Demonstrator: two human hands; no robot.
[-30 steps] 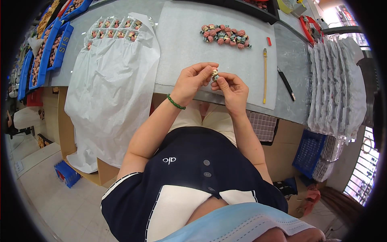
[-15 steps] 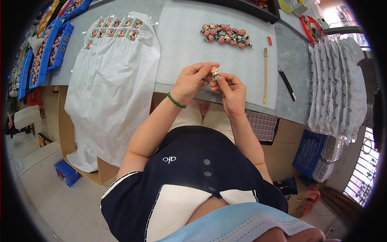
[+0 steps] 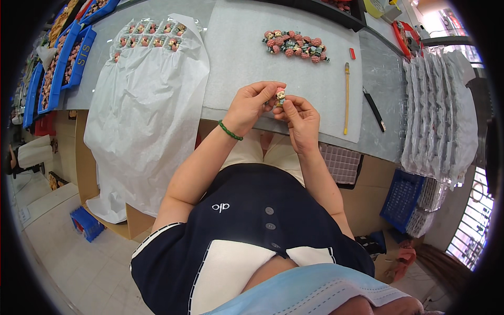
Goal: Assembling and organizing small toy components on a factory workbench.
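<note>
A small painted figurine [image 3: 281, 96] with a pink cap stands upright between my fingers, just above the near edge of the white padded sheet [image 3: 236, 63]. My left hand [image 3: 253, 106] pinches it by the head from the left; a green bead bracelet circles that wrist. From the right, my right hand [image 3: 301, 121] grips its lower body between thumb and fingers. Beyond both hands, a cluster of similar figurines [image 3: 296, 46] lies on the sheet. To the right rest a thin yellow-handled brush [image 3: 346, 100] and a small red piece [image 3: 352, 53].
A tray of figurines [image 3: 152, 35] sits at left, partly covered by white tissue [image 3: 147, 100]. Blue bins [image 3: 79, 58] of parts stand far left. A black knife-like tool [image 3: 374, 109] lies at right, beside stacked wrapped trays [image 3: 436, 115]. A black tray [image 3: 315, 9] borders the back.
Almost nothing differs. My hands keep the same grip on the figurine, and the view has shifted very slightly.
</note>
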